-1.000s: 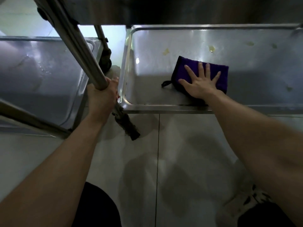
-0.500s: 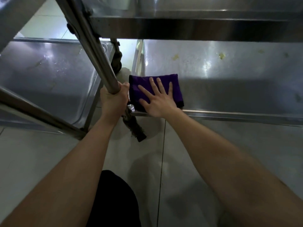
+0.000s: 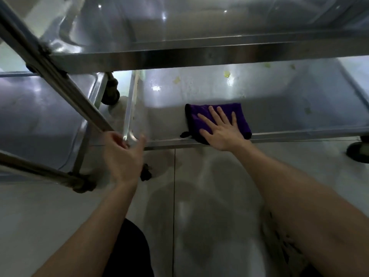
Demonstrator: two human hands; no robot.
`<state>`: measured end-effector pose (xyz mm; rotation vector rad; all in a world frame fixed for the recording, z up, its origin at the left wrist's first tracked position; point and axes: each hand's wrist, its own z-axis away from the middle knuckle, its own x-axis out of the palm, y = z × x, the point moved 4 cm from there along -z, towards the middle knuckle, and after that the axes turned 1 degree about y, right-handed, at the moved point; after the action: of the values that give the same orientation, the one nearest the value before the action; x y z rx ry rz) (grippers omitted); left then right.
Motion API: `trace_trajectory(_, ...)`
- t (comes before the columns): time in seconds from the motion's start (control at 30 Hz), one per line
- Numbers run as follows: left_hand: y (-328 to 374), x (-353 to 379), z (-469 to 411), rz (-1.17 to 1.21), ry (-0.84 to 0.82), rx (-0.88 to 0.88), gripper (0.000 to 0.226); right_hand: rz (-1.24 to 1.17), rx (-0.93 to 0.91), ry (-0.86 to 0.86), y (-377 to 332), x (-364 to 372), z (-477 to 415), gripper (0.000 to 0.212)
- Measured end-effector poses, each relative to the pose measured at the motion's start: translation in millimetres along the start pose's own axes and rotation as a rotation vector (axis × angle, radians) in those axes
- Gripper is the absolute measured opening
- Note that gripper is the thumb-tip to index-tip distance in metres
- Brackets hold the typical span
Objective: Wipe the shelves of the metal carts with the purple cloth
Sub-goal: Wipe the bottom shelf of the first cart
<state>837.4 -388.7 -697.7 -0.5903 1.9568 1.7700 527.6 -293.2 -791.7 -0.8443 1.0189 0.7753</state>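
The purple cloth (image 3: 201, 114) lies folded on the bottom shelf (image 3: 279, 104) of the right metal cart, against the shelf's front rim. My right hand (image 3: 221, 128) presses flat on the cloth with fingers spread. My left hand (image 3: 123, 154) hovers open beside the cart's slanted corner post (image 3: 60, 76), fingers apart, holding nothing. Several yellowish stains dot the far part of the shelf. The cart's middle shelf (image 3: 199, 56) hangs over the back of the bottom shelf.
A second metal cart stands at the left with its low shelf (image 3: 40, 116) and a rail (image 3: 36, 172). Black caster wheels (image 3: 110, 90) sit between the carts and at the far right (image 3: 358, 150). Pale floor tiles lie below.
My left hand has let go of the corner post and opened. My right hand slid the cloth to the right along the shelf's front rim, away from the left corner.
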Motion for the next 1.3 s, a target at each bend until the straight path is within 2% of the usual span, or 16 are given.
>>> trace_trajectory(0.07, 16.5, 35.6, 21.4, -0.135, -0.268, 0.174, 0.053, 0.002, -0.004, 0.019, -0.2, 1.3, -1.9, 0.069)
trace_trajectory(0.1, 26.1, 54.2, 23.9, -0.208, -0.383, 0.231, 0.059, 0.002, -0.006, 0.025, 0.1, 2.2, -3.0, 0.069)
trace_trajectory(0.2, 53.3, 99.4, 9.4, -0.541, -0.619, 0.368, 0.111, 0.0, -0.024, 0.049, -1.9, 4.7, -5.0, 0.069)
trace_trajectory(0.3, 61.6, 127.5, -20.9, -0.777, -0.756, 0.317, 0.152, 0.01, -0.035, 0.09, -4.1, 5.9, -4.7, 0.069)
trace_trajectory(0.37, 61.3, 136.4, -34.6, -0.852, -0.817, 0.251, 0.158, 0.016, -0.045, 0.107, -6.2, 6.1, -4.3, 0.07)
trace_trajectory(0.43, 58.6, 141.3, -44.3, -0.93, -0.812, 0.274, 0.161, 0.013, -0.052, 0.123, -6.8, 4.3, -6.0, 0.072)
trace_trajectory(0.53, 51.7, 142.0, -53.2, -0.96, -0.807, 0.278, 0.185, 0.002, -0.068, 0.122, 0.7, -6.1, -14.2, 0.075)
trace_trajectory(0.6, 49.7, 141.0, -55.0, -0.949, -0.814, 0.283, 0.19, -0.011, -0.049, 0.132, 18.5, -15.6, -22.8, 0.074)
trace_trajectory(0.67, 53.2, 138.1, -51.6, -0.939, -0.828, 0.293, 0.184, -0.023, 0.045, 0.157, 52.8, -28.3, -30.3, 0.074)
trace_trajectory(0.8, 61.2, 136.3, -45.7, -0.936, -0.831, 0.308, 0.171, -0.051, 0.358, 0.178, 140.4, -48.5, -26.7, 0.076)
trace_trajectory(0.87, 61.1, 136.6, -45.8, -0.945, -0.834, 0.317, 0.169, -0.063, 0.468, 0.182, 158.4, -50.4, -23.7, 0.079)
trace_trajectory(0.93, 59.0, 136.5, -47.2, -0.959, -0.832, 0.328, 0.169, -0.045, 0.501, 0.186, 150.1, -47.9, -26.3, 0.08)
trace_trajectory(1.0, 55.9, 137.2, -49.3, -0.962, -0.829, 0.34, 0.169, -0.04, 0.429, 0.176, 122.9, -44.2, -33.0, 0.082)
trace_trajectory(1.2, 47.9, 142.3, -55.9, -0.973, -0.812, 0.316, 0.17, 0.047, -0.022, 0.111, 7.2, -15.6, -41.2, 0.079)
trace_trajectory(1.3, 46.4, 143.4, -59.6, -0.981, -0.821, 0.297, 0.182, 0.046, -0.106, 0.093, 2.6, -15.3, -37.5, 0.074)
